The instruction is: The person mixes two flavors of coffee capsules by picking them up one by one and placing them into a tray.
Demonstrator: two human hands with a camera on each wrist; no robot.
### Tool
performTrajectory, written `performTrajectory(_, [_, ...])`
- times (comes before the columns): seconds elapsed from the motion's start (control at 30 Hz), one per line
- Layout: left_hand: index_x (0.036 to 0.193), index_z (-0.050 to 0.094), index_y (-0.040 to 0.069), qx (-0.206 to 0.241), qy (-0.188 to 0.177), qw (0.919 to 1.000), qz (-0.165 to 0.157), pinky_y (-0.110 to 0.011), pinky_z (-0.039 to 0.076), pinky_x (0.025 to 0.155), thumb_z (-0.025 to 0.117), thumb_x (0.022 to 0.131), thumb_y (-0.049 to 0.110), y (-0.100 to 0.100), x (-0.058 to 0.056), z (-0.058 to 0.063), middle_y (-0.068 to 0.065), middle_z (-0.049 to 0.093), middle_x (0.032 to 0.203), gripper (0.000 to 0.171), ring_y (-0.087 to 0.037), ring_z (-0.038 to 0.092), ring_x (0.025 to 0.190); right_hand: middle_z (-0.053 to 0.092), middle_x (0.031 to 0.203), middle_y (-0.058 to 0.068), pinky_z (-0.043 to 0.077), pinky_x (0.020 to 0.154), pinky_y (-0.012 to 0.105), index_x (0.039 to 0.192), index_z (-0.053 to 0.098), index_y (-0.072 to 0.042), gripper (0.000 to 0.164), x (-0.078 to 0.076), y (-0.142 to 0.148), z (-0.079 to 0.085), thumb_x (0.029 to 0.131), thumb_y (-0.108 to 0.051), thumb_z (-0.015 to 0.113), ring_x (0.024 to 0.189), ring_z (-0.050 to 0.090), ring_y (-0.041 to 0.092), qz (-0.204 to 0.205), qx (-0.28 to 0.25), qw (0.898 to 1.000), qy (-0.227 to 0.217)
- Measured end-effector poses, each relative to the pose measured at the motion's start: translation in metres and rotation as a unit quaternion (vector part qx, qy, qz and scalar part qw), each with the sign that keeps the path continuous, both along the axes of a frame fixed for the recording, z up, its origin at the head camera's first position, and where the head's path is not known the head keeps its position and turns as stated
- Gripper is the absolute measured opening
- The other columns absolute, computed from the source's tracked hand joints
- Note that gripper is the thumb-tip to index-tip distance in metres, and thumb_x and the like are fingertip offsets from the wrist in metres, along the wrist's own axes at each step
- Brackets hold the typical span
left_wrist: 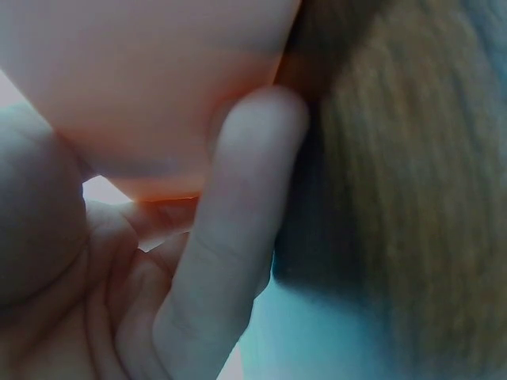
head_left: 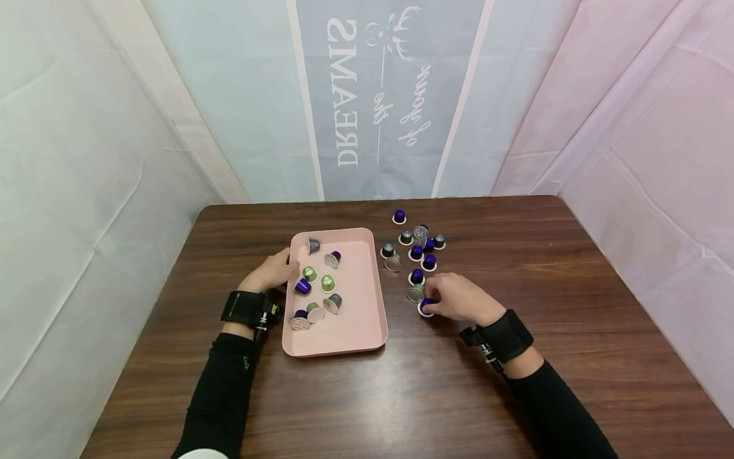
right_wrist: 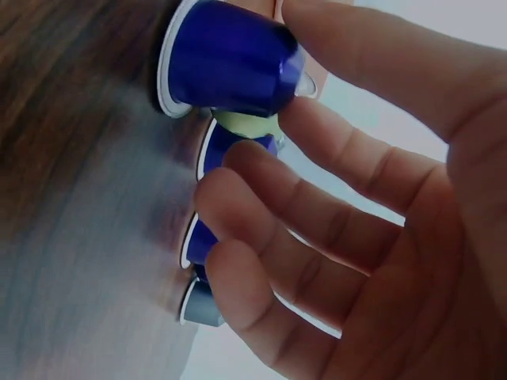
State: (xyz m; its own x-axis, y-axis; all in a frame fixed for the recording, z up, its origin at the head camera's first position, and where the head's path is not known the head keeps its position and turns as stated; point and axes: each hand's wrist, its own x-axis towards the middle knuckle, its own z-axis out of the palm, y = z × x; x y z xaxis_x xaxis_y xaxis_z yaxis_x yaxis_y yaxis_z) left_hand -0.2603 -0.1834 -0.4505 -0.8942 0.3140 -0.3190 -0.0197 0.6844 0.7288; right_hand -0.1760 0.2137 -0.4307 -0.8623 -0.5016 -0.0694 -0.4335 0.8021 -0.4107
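A pink tray (head_left: 355, 331) lies on the table, and my left hand (head_left: 269, 273) grips its left edge. In the left wrist view, the fingers (left_wrist: 242, 206) lie against the pink tray wall. On the tray are several coffee capsules, among them a purple one (head_left: 302, 286), a green one (head_left: 328, 283) and a grey one (head_left: 332, 303). Right of the tray, my right hand (head_left: 461, 298) pinches a blue coffee capsule (right_wrist: 226, 59) near its narrow top with thumb and index finger. That capsule stands rim-down at the table surface; the other fingers are loosely curled.
Beyond the right hand is a loose cluster of blue, grey and green capsules, including a blue one (head_left: 429, 262) and a grey one (head_left: 387, 250). One blue capsule (head_left: 399, 217) stands near the far edge of the brown wooden table (head_left: 367, 408). Fabric curtains (head_left: 258, 95) hang behind it.
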Motion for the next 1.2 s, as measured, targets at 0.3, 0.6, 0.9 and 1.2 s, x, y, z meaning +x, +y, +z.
performTrajectory(0.3, [0.136,0.035,-0.001,-0.002,-0.001,1.0000,0.003,-0.036,0.055,0.058,0.037,0.099,0.017,0.000,-0.001,0.000,-0.027,0.053,0.116,0.041,-0.027,0.064,0.081,0.051,0.074,-0.003,0.039,0.053,0.026,0.087,0.055,-0.014,0.020,-0.002,0.000,-0.006,0.083,-0.019,0.074,0.060,0.047,0.011,-0.032,0.005,0.999,-0.003])
performTrajectory(0.6, [0.135,0.036,-0.001,-0.002,0.001,1.0000,0.000,-0.036,0.055,0.058,0.037,0.100,0.018,-0.001,-0.002,-0.001,-0.026,0.053,0.115,0.040,-0.027,0.065,0.080,0.059,0.089,0.000,0.043,0.061,0.029,0.096,0.064,-0.010,0.015,-0.007,0.012,-0.008,0.082,-0.008,0.071,0.070,0.049,0.013,-0.013,0.008,1.000,0.019])
performTrajectory(0.9, [0.138,0.034,-0.002,-0.013,0.008,0.9999,-0.008,-0.035,0.055,0.057,0.037,0.100,0.017,0.002,-0.001,0.000,-0.027,0.053,0.116,0.043,-0.027,0.065,0.079,0.056,0.092,0.004,0.045,0.062,0.030,0.097,0.065,-0.007,0.014,-0.005,0.021,-0.008,0.083,-0.005,0.069,0.072,0.050,0.014,-0.003,0.028,1.000,0.015])
performTrajectory(1.2, [0.139,0.033,-0.001,-0.013,0.011,0.9999,-0.003,-0.036,0.055,0.060,0.037,0.099,0.016,0.001,0.000,-0.001,-0.027,0.053,0.118,0.043,-0.028,0.064,0.084,0.054,0.091,0.005,0.042,0.060,0.029,0.102,0.064,-0.004,0.016,-0.005,0.015,0.013,0.086,-0.004,0.063,0.071,0.047,0.015,-0.006,-0.003,1.000,0.031])
